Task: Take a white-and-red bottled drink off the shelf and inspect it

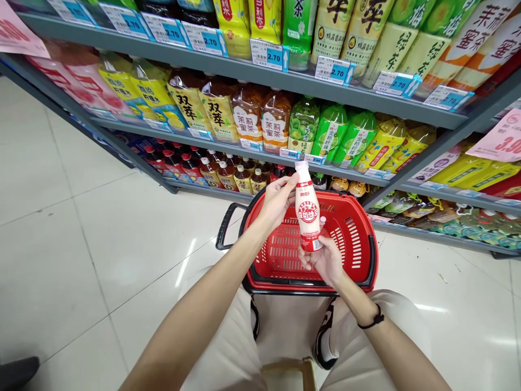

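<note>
I hold a red-and-white bottle [308, 206] above the red basket [365, 233], leaning a little, its cap end toward the shelf rack [303, 80] beyond the basket. The fingers of my left hand [279, 201] are closed around the neck, while my right hand [329, 262] grips the base; I judge that holding both ends steadies it and leaves the printed label [308, 213] uncovered, facing me. The basket sits just in front of my knees, probably to be within easy reach, its black handle [224, 227] jutting out past its left end. Beyond the basket, bottled drinks [246, 117] stand in rows on the rack, fronts outward, presumably so that they can be read
</note>
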Demonstrator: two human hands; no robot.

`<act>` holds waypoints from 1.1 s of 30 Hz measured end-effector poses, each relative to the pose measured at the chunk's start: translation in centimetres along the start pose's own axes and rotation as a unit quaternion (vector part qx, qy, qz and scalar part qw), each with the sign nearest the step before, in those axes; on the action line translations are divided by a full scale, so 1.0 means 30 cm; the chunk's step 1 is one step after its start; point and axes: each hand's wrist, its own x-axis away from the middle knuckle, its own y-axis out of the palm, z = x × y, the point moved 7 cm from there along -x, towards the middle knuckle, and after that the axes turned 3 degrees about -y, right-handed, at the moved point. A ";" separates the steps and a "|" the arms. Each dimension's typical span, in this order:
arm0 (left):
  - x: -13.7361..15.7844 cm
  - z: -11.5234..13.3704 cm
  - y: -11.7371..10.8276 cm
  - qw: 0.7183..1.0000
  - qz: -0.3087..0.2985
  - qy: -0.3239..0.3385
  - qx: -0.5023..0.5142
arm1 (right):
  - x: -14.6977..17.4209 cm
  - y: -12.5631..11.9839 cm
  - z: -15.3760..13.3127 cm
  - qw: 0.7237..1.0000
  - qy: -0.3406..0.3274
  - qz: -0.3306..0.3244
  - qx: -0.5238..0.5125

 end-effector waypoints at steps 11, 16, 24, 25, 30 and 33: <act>0.007 0.000 0.000 1.000 0.007 -0.004 0.005 | 0.002 0.003 0.001 1.000 0.004 -0.001 -0.003; 0.006 0.002 -0.001 1.000 0.006 0.000 0.011 | 0.002 0.007 -0.001 1.000 -0.003 -0.008 -0.007; 0.005 -0.006 0.012 1.000 0.011 -0.006 0.001 | 0.005 0.001 -0.005 1.000 -0.001 -0.010 0.002; 0.005 -0.006 0.014 1.000 0.010 -0.006 -0.001 | 0.005 0.000 -0.005 1.000 -0.002 -0.009 0.002; 0.007 -0.003 0.009 1.000 0.008 -0.006 0.000 | 0.004 -0.001 -0.002 1.000 -0.001 -0.005 0.003; 0.010 0.002 0.003 1.000 0.004 -0.004 -0.001 | 0.004 0.001 0.001 1.000 0.004 -0.006 0.004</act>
